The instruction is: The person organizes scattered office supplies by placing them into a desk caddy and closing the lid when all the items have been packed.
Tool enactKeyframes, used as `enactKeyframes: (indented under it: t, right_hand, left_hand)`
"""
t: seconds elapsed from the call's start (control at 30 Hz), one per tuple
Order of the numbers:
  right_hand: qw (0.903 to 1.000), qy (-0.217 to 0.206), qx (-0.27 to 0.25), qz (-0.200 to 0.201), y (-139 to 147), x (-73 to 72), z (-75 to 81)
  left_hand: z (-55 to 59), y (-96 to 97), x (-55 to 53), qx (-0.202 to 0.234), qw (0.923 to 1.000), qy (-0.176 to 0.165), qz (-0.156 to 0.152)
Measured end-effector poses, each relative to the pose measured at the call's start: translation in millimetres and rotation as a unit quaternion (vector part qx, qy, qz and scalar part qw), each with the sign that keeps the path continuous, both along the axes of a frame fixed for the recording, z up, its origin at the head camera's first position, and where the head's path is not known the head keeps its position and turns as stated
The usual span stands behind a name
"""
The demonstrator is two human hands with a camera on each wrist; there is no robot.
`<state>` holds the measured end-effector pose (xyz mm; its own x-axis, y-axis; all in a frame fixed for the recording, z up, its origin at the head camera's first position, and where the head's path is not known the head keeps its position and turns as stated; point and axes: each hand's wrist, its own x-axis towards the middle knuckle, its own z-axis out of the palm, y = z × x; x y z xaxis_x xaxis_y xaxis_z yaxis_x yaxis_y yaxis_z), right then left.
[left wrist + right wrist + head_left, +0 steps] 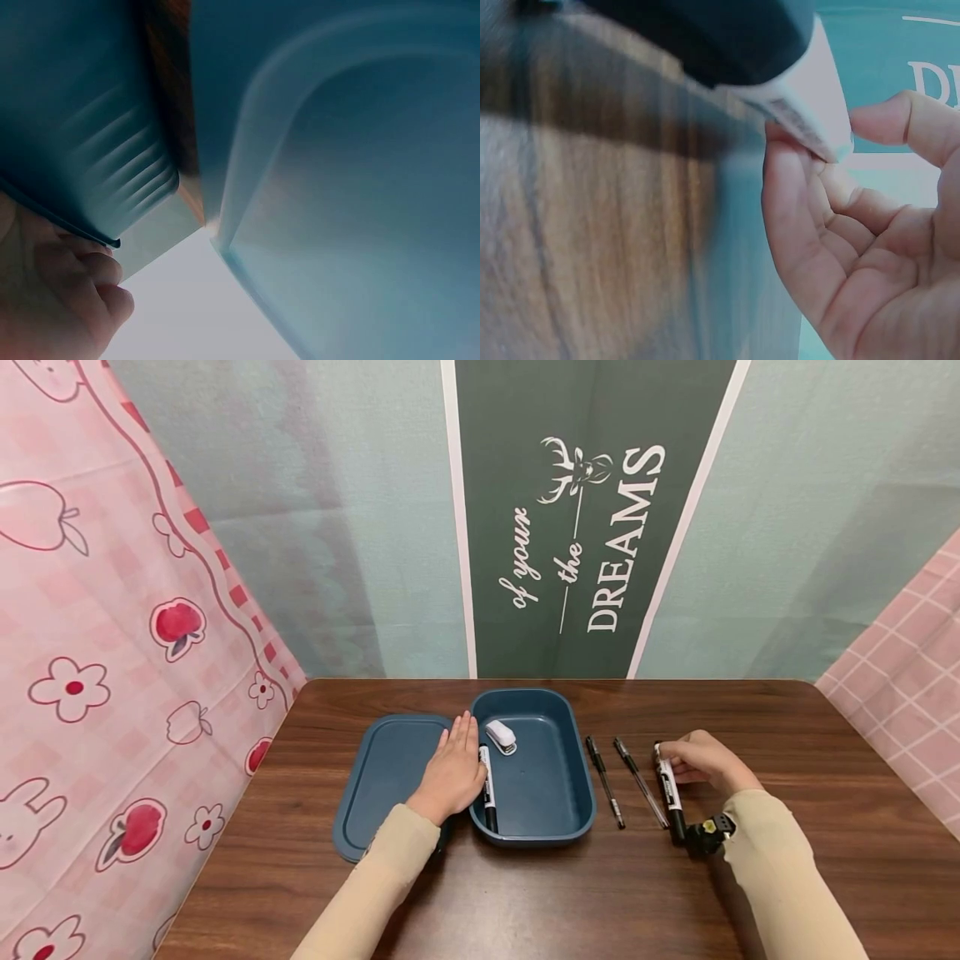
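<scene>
My left hand (450, 777) rests on the left rim of the blue box (586, 760), its fingers straight and pointing away. In the left wrist view, the fingers (90, 289) lie against the rim. Inside the box, a marker (489, 789) lies along the left wall and a small white stapler (502, 735) sits near the far left corner. My right hand (705, 758) pinches the far, white end of another black-and-white marker (670, 785) between thumb and fingers; its black end points toward me. The right wrist view shows this marker (810, 90) tilted above the tabletop.
The flat blue lid (390, 768) lies left of the box, partly under the left forearm. Two slim black-and-clear pens (604, 781) lie between box and right hand. A small black camera (708, 835) sits at the right wrist. A fabric backdrop (405, 527) hangs behind the wooden table (570, 902).
</scene>
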<state>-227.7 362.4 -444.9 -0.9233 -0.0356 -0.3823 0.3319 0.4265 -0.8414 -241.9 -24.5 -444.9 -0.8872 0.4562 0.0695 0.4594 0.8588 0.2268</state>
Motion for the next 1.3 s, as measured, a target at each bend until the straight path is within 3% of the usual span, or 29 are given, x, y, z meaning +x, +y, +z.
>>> enactKeyframes:
  t: [0.37,1.3]
  right_hand:
    - [0.9985,-0.016,-0.05,-0.016,-1,-1.7,4.7]
    - [0.9975,-0.006,-0.07,0.0,-14,-8.4,15.8]
  left_hand:
    - [-1.3,-0.2,-1.0,0.001,1.0,-0.01,0.002]
    - [0.7,-0.6,-1.3,-0.005,0.9999,-0.013,0.002]
